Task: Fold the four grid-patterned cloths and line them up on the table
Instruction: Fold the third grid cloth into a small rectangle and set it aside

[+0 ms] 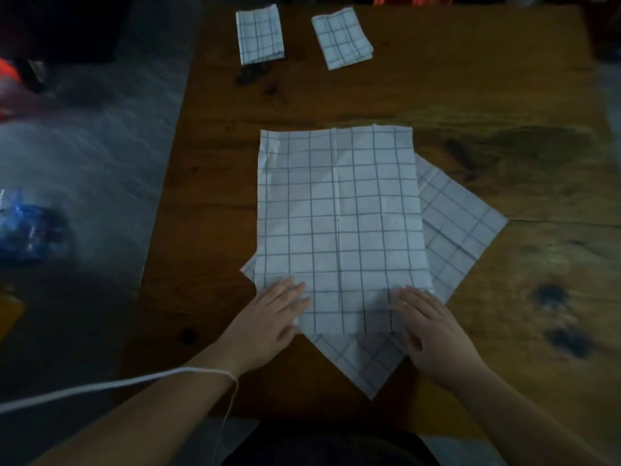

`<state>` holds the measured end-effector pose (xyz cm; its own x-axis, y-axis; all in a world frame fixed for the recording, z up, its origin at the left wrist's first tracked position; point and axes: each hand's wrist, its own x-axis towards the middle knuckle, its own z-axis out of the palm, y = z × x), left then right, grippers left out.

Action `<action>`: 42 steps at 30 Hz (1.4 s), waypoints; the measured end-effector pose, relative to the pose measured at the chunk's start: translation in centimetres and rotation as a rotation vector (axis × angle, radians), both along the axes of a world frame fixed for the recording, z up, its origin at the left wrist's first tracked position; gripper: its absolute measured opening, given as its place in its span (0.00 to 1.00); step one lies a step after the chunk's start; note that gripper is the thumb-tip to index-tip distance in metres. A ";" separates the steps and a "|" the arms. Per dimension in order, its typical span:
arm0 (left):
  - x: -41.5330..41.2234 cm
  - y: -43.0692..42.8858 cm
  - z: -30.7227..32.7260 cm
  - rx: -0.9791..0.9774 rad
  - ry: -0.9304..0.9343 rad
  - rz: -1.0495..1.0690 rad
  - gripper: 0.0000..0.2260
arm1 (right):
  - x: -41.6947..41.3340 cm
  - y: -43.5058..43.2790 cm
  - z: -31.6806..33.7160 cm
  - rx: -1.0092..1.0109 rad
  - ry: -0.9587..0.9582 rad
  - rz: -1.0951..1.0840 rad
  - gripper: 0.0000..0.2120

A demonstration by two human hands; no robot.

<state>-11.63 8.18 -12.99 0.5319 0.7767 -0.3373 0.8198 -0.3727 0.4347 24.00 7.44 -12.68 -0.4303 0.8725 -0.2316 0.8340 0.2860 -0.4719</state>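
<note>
Grid-patterned cloth (339,223) lies flat on the desk (208,196), over a skewed second cloth (460,227). The left hand (272,317) and right hand (430,334) press its near edge, fingers straight, gripping nothing. Lifting that edge may catch the second cloth too, dragging both and spoiling the fold.

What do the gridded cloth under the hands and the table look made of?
Top cloth: thin woven fabric, likely cotton, matte; it holds sharp fold creases. Table: wood, brown, with a worn finish; grain and dark knots show.
</note>
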 end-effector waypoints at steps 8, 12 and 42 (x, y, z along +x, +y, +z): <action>-3.1 -1.9 -1.8 0.097 -0.073 0.067 0.22 | -0.4 -2.7 -0.8 0.070 -0.073 -0.168 0.24; -3.4 -2.8 -0.4 0.241 -0.124 0.163 0.11 | -1.2 -3.2 0.5 0.067 -0.076 -0.182 0.16; -4.6 6.2 7.0 -0.207 -0.448 1.118 0.21 | -6.1 10.8 7.3 0.091 -0.051 -0.427 0.08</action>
<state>-16.19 14.38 -6.02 -0.2935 0.8339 -0.4674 0.4063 0.5514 0.7286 17.85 18.22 -5.36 -0.0161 0.9874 -0.1577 0.9079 -0.0516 -0.4159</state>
